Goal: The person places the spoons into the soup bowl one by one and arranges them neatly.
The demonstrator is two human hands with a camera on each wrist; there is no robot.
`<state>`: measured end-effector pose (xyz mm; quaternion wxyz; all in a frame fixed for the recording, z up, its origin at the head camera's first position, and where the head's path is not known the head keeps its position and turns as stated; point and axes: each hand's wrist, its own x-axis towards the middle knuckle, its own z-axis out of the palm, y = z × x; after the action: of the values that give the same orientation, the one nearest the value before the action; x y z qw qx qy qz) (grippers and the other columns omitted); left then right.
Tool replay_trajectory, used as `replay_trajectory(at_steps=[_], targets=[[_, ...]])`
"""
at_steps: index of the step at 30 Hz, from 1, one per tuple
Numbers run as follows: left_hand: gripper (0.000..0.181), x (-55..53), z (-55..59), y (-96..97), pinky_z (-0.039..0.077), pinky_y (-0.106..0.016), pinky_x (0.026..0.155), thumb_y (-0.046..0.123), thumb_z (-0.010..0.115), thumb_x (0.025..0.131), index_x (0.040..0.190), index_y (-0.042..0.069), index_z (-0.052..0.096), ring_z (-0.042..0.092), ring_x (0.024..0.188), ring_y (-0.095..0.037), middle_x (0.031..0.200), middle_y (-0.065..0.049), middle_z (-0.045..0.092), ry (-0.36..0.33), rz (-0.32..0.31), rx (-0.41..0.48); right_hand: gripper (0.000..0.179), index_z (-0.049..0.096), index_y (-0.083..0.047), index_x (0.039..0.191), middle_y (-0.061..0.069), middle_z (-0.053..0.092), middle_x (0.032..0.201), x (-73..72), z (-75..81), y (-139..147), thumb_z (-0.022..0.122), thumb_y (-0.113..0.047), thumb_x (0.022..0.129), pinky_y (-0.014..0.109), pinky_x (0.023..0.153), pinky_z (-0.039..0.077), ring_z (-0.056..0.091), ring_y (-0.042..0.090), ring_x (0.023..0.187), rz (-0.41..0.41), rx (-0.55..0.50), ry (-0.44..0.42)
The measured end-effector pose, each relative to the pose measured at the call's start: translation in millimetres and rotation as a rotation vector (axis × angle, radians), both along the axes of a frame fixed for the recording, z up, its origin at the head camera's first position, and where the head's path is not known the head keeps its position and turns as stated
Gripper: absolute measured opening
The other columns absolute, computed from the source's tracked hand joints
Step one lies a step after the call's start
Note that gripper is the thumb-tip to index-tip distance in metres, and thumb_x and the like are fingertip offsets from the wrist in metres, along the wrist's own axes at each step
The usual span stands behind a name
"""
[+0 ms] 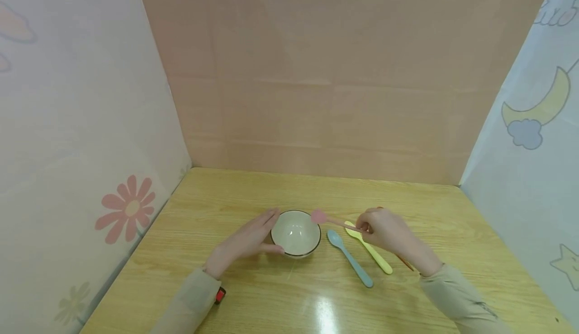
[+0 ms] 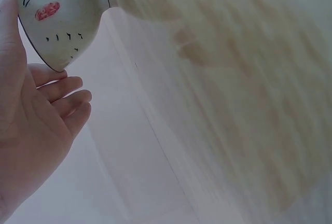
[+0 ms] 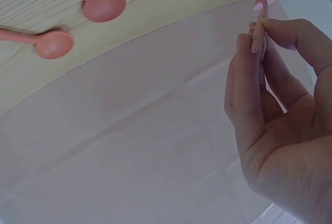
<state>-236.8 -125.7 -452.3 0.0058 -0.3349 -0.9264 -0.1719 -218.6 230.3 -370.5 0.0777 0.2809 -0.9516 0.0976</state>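
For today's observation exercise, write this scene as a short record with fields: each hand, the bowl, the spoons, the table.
left hand: open, against the bowl's side
right hand: pinches the pink spoon by its handle, head by the bowl's rim
bowl: white, upright, empty
blue spoon: lies on the table
yellow spoon: lies beside it
table: light wood

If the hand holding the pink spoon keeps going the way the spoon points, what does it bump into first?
Probably the bowl. The right hand pinches the pink spoon, whose head points left and sits just at the bowl's rim, though it may be raised a little above it.
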Motion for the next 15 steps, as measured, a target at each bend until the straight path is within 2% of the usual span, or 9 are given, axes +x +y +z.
replay_trajectory(at_steps=[6, 15], targets=[[0.102, 0.2, -0.4, -0.1, 0.037, -0.049, 0.119, 0.062, 0.063, 0.086, 0.154, -0.004, 0.026, 0.034, 0.148, -0.035, 0.161, -0.021, 0.031, 0.001, -0.001, -0.002, 0.018, 0.073, -0.014, 0.080, -0.006, 0.066, 0.074, 2.6, 0.7, -8.1, 0.071, 0.002, 0.071, 0.017, 0.053, 0.043, 0.054, 0.001, 0.063, 0.015, -0.007, 0.005], [0.101, 1.0, 0.0, -0.9, 0.036, -0.049, 0.119, 0.060, 0.065, 0.086, 0.154, -0.004, 0.026, 0.033, 0.149, -0.035, 0.161, -0.021, 0.030, -0.008, -0.003, 0.007, 0.017, 0.073, -0.013, 0.079, -0.005, 0.067, 0.074, 7.8, 6.5, -20.2, 0.076, 0.002, 0.072, 0.011, 0.051, 0.042, 0.060, 0.003, 0.062, 0.085, -0.012, 0.044]])
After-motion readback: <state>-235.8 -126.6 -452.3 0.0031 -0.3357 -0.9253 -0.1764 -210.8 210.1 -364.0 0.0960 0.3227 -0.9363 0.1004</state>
